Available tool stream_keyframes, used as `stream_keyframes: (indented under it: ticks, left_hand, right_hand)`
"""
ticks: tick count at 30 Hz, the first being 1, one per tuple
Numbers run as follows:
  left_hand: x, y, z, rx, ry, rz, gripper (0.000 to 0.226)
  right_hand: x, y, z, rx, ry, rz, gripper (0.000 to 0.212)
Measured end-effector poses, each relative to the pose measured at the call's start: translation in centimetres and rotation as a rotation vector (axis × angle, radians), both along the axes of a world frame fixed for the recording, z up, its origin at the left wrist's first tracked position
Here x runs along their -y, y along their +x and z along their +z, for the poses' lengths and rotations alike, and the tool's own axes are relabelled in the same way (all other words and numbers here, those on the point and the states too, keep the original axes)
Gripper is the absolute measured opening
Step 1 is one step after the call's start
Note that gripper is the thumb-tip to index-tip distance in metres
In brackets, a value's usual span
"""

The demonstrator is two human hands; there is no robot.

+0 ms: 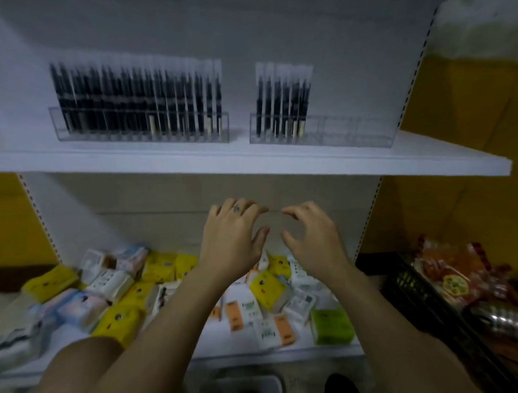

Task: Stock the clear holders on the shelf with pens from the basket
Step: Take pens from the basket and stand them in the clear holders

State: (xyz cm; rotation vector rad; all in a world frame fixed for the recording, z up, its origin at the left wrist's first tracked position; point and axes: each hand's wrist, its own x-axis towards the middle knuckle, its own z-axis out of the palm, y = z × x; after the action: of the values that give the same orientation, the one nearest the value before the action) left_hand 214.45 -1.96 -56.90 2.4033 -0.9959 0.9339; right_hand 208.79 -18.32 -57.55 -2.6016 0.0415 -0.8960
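Shelf: a white shelf (250,164) crossed the view and carried both clear holders.
Left holder: the left holder (190,138) stood on the shelf, left of centre, packed end to end with upright dark pens (134,97).
Right holder: the right holder (353,130) stood on the shelf just beside the first, with a second batch of pens (283,100) only in its left end.
Left hand: the left hand (232,236) was below the shelf's front edge, back up, fingers loosely curled, gripping nothing.
Right hand: the right hand (313,238) was below the shelf, close beside the left but apart, fingers loosely curled, gripping nothing.
Below the shelf: small packets (267,288), yellow, white and orange, lay jumbled on a lower level.
Right, below the shelf: a black crate (410,287) held red wrappers.
Image quality: blurred; pen detail was not legible.
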Motion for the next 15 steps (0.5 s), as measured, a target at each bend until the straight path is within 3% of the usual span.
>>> stream_keyframes:
  ticks: [15]
  left_hand:
    - [-2.7, 0.8, -18.6, -0.57, 0.184, 0.109, 0.041]
  right_hand:
    - [-2.1, 0.7, -19.3, -0.614, 0.173, 0.075, 0.048]
